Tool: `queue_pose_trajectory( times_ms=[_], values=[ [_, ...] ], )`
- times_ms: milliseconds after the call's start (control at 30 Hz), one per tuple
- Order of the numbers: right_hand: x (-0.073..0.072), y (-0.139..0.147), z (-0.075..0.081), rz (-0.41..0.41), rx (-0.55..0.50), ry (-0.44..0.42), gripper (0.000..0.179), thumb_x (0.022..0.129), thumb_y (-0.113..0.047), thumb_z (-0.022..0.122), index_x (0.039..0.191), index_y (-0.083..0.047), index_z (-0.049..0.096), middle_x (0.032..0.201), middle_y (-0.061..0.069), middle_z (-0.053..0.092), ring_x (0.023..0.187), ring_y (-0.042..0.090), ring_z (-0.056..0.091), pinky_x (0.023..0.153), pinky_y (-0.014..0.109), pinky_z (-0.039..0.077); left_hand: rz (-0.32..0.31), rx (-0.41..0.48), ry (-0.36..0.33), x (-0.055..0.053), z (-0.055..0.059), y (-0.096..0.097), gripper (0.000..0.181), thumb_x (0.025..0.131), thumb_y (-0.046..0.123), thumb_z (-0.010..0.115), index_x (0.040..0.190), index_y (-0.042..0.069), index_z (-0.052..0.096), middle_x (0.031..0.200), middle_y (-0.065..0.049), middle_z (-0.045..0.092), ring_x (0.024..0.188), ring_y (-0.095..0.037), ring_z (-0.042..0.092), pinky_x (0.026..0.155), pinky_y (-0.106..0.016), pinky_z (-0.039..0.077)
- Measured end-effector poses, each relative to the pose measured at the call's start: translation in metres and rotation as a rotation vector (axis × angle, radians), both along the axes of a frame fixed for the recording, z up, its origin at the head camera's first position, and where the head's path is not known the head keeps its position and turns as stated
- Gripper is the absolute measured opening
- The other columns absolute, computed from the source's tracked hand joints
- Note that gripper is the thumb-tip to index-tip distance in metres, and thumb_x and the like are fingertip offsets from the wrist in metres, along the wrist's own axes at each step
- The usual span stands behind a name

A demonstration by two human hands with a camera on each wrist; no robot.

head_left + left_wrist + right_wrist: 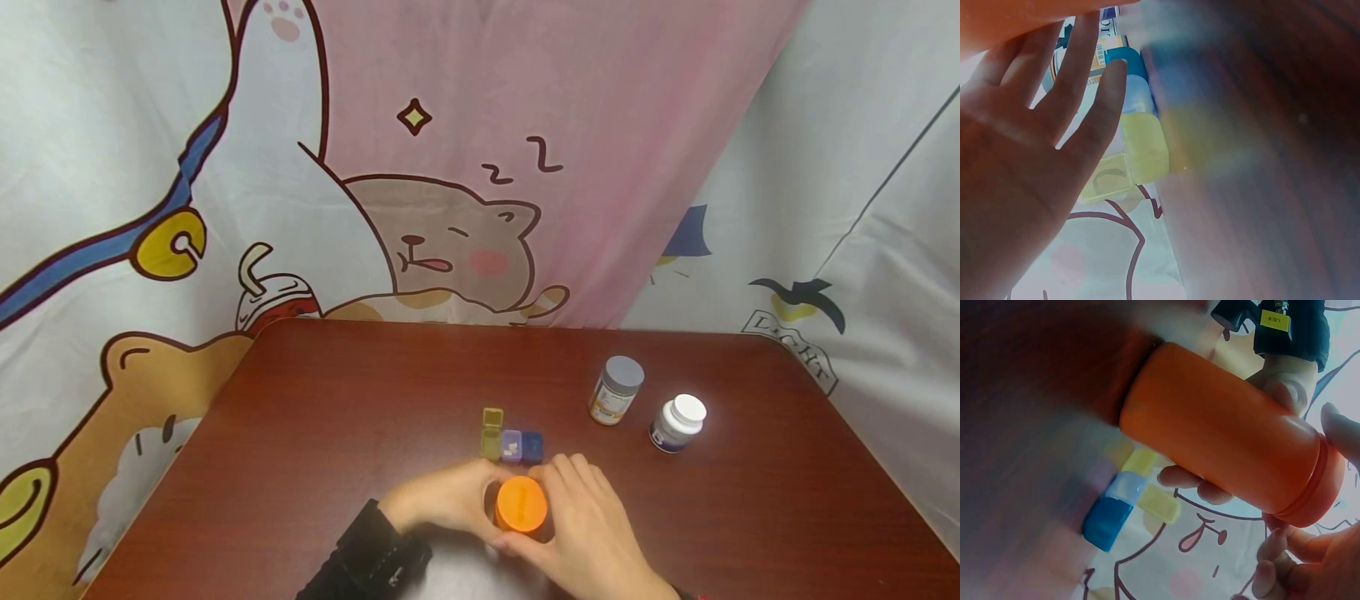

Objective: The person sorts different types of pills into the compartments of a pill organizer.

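Note:
An orange bottle point(1222, 431) with an orange screw cap point(522, 505) stands on the table close to its front. My left hand point(452, 498) grips the body, thumb on one side and fingers on the other in the right wrist view. At the cap, my right hand point(592, 529) pinches the rim between thumb and fingers. Just beyond both hands lies a small pill organizer point(512, 447) with yellow, purple and blue compartments. Its yellow lid point(492, 418) is flipped open; pale pieces show in the purple one. The bottle lies outside the left wrist view.
A grey-capped bottle point(617, 390) stands to the right, behind the organizer. Beside it is a white bottle point(677, 423) with a white cap. Printed cartoon cloth point(637, 125) hangs behind the dark red wooden table point(360, 392).

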State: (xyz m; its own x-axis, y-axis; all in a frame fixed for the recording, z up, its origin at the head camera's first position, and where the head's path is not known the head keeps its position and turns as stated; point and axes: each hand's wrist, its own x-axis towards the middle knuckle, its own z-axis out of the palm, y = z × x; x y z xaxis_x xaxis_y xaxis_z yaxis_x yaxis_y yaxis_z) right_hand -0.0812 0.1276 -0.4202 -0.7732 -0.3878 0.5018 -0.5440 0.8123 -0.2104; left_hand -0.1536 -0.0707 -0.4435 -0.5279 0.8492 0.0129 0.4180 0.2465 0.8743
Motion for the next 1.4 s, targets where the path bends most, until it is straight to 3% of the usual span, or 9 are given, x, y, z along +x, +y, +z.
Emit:
queue_pose_trajectory(
  times_ms=[233, 433, 633, 833, 1033, 1133, 1300, 1400],
  values=[
    [-0.0009, 0.0002, 0.0006, 0.062, -0.081, -0.052, 0.065, 0.07, -0.069, 0.072, 0.111, -0.018, 0.066, 0.095, -0.013, 0.053, 0.09, 0.005, 0.043, 0.073, 0.031, 0.047, -0.01, 0.021, -0.024, -0.0002, 0.0008, -0.0005, 0.042, 0.071, 0.014, 0.085, 0.109, 0.011, 0.069, 0.098, 0.0, 0.074, 0.084, -0.002, 0.062, 0.084, -0.023, 0.053],
    [-0.0018, 0.003, 0.0027, 0.114, -0.094, -0.084, 0.066, 0.071, -0.06, 0.078, 0.12, -0.019, 0.063, 0.107, -0.013, 0.059, 0.099, 0.006, 0.048, 0.083, 0.039, 0.051, 0.005, -0.009, 0.0, 0.0009, 0.0019, 0.0003, 0.037, 0.07, 0.02, 0.086, 0.102, 0.014, 0.069, 0.091, 0.006, 0.072, 0.079, 0.0, 0.061, 0.078, -0.021, 0.053],
    [-0.0041, 0.0045, 0.0044, 0.21, -0.145, -0.091, 0.065, 0.067, -0.038, 0.087, 0.124, -0.022, 0.06, 0.116, -0.014, 0.06, 0.107, 0.008, 0.051, 0.091, 0.045, 0.049, 0.016, -0.036, 0.004, 0.0009, 0.0013, -0.0001, 0.042, 0.068, 0.021, 0.087, 0.105, 0.015, 0.067, 0.09, 0.011, 0.069, 0.079, 0.0, 0.06, 0.077, -0.021, 0.053],
    [-0.0056, 0.0067, 0.0068, 0.316, -0.188, -0.122, 0.069, 0.065, -0.017, 0.085, 0.128, -0.021, 0.058, 0.122, -0.011, 0.06, 0.112, 0.008, 0.051, 0.092, 0.043, 0.049, 0.011, -0.028, 0.015, 0.0002, -0.0002, 0.0003, 0.044, 0.068, 0.021, 0.087, 0.107, 0.016, 0.067, 0.091, 0.01, 0.069, 0.081, 0.0, 0.06, 0.08, -0.021, 0.052],
    [-0.0061, 0.0088, 0.0087, 0.375, -0.17, -0.139, 0.071, 0.066, -0.006, 0.08, 0.131, -0.019, 0.055, 0.127, -0.007, 0.059, 0.116, 0.01, 0.049, 0.095, 0.044, 0.048, 0.002, -0.036, 0.021, -0.0003, -0.0011, 0.0001, 0.044, 0.069, 0.022, 0.087, 0.108, 0.018, 0.067, 0.086, 0.012, 0.067, 0.076, 0.001, 0.06, 0.074, -0.021, 0.053],
    [-0.0057, 0.0092, 0.0091, 0.386, -0.159, -0.16, 0.071, 0.067, -0.006, 0.08, 0.132, -0.017, 0.055, 0.128, -0.006, 0.058, 0.118, 0.01, 0.049, 0.096, 0.044, 0.048, -0.003, -0.039, 0.027, -0.0002, -0.0018, 0.0007, 0.043, 0.069, 0.022, 0.087, 0.107, 0.018, 0.067, 0.086, 0.012, 0.067, 0.075, 0.001, 0.059, 0.072, -0.02, 0.053],
    [-0.0043, 0.0085, 0.0089, 0.37, -0.154, -0.23, 0.061, 0.078, -0.027, 0.081, 0.132, -0.02, 0.055, 0.129, -0.008, 0.058, 0.119, 0.008, 0.047, 0.098, 0.044, 0.05, -0.016, -0.042, 0.055, 0.0, -0.002, 0.002, 0.039, 0.071, 0.023, 0.086, 0.105, 0.015, 0.068, 0.087, 0.01, 0.069, 0.076, 0.002, 0.06, 0.074, -0.019, 0.054],
    [-0.004, 0.0073, 0.0075, 0.367, -0.168, -0.202, 0.059, 0.078, -0.031, 0.081, 0.13, -0.02, 0.056, 0.127, -0.007, 0.059, 0.117, 0.01, 0.05, 0.095, 0.045, 0.051, -0.017, -0.044, 0.06, 0.0006, -0.0014, 0.0028, 0.038, 0.071, 0.023, 0.086, 0.103, 0.015, 0.068, 0.086, 0.01, 0.068, 0.076, 0.002, 0.059, 0.074, -0.019, 0.053]
  ],
)
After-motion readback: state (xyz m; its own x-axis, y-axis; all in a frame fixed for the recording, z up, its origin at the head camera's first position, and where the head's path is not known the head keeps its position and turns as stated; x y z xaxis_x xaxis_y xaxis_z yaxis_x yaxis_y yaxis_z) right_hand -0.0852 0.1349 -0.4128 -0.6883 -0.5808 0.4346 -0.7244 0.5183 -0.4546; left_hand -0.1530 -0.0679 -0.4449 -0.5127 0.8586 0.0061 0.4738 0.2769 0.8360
